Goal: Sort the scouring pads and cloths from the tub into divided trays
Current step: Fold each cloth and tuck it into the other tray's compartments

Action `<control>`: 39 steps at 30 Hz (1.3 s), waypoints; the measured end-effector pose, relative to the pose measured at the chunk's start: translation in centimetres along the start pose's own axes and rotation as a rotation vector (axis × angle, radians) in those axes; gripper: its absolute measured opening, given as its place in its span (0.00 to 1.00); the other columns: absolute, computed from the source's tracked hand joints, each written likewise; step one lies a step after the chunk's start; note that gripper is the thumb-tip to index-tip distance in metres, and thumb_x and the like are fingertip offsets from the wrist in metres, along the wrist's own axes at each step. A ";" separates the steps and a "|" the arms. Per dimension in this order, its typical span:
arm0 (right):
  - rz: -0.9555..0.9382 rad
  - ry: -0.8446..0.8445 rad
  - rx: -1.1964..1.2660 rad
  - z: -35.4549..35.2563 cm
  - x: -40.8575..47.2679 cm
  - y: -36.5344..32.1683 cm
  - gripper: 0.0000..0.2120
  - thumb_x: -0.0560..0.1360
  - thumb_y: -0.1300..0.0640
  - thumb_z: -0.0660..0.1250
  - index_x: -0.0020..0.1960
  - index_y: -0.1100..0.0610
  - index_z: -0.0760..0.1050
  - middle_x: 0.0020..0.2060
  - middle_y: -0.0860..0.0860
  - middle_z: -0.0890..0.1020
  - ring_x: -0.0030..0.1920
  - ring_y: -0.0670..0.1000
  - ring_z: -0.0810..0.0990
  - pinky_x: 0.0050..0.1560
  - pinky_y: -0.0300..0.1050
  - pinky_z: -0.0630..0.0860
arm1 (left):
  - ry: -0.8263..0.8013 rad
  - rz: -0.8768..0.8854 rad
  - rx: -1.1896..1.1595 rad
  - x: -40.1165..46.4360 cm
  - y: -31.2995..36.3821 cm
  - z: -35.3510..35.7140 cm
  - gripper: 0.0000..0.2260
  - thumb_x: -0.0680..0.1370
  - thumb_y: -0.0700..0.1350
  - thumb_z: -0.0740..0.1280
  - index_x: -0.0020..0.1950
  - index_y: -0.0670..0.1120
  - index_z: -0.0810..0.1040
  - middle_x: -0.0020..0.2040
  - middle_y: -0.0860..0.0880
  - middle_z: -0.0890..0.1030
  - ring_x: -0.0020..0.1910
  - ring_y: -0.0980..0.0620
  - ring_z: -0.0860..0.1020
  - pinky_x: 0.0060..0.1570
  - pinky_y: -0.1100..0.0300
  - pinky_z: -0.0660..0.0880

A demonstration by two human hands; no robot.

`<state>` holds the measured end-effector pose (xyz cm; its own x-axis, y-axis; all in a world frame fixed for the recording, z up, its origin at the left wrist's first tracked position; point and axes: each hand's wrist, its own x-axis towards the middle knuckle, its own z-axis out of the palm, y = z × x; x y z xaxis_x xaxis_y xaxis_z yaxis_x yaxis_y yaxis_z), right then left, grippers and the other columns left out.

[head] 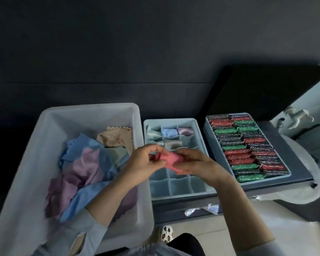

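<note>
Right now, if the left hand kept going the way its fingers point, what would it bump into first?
The left hand points toward the right hand and already pinches the pink cloth between them. So it would probably meet the right hand's fingers first, though depth is hard to judge from above.

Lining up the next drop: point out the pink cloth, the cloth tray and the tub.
pink cloth (pixel 169 160), head view, middle of the bunched fabric between both hands.
cloth tray (pixel 177 194), head view, near rim.
tub (pixel 92 108), head view, far rim.
</note>
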<state>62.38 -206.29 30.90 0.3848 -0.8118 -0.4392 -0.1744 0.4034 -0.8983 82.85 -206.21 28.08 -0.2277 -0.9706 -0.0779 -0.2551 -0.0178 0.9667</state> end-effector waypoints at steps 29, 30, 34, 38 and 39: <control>-0.216 0.327 -1.667 -8.2 10.8 1.9 0.04 0.65 0.56 0.75 0.40 0.49 0.84 0.32 0.50 0.84 0.52 0.58 0.76 0.50 0.51 0.70 | 0.187 0.003 0.859 11.1 -4.4 7.0 0.13 0.75 0.38 0.69 0.59 0.46 0.82 0.56 0.47 0.82 0.57 0.48 0.76 0.56 0.57 0.73; -0.219 0.312 -1.686 -8.1 10.9 2.0 0.03 0.69 0.56 0.72 0.41 0.50 0.84 0.35 0.50 0.84 0.55 0.58 0.75 0.52 0.51 0.69 | 0.187 0.007 0.857 11.1 -4.4 7.0 0.12 0.75 0.38 0.70 0.58 0.46 0.82 0.56 0.47 0.82 0.57 0.48 0.77 0.56 0.56 0.73; -0.247 0.327 -1.728 -7.4 11.5 2.0 0.06 0.73 0.59 0.67 0.43 0.54 0.84 0.38 0.52 0.85 0.57 0.59 0.74 0.55 0.52 0.68 | 0.177 0.018 0.863 11.0 -4.4 6.8 0.12 0.74 0.38 0.71 0.57 0.46 0.82 0.55 0.48 0.82 0.57 0.49 0.76 0.57 0.56 0.74; -0.244 0.346 -1.659 -7.6 11.6 2.7 0.03 0.70 0.59 0.71 0.41 0.54 0.84 0.38 0.53 0.85 0.53 0.59 0.76 0.51 0.51 0.70 | 0.125 0.017 0.859 10.9 -4.0 6.6 0.14 0.74 0.37 0.70 0.59 0.46 0.81 0.57 0.48 0.81 0.58 0.48 0.76 0.57 0.55 0.74; -0.276 0.377 -1.604 -7.8 11.5 3.0 0.04 0.68 0.61 0.72 0.41 0.53 0.83 0.39 0.53 0.85 0.51 0.60 0.77 0.49 0.51 0.71 | 0.100 0.028 0.851 10.9 -3.7 6.5 0.14 0.74 0.37 0.70 0.60 0.46 0.81 0.58 0.48 0.81 0.59 0.48 0.76 0.58 0.54 0.74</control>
<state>59.18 -217.69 23.06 0.3768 -0.9254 -0.0402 -0.9237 -0.3787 0.0582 75.23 -215.15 22.12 -0.1705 -0.9853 0.0035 -0.8783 0.1536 0.4527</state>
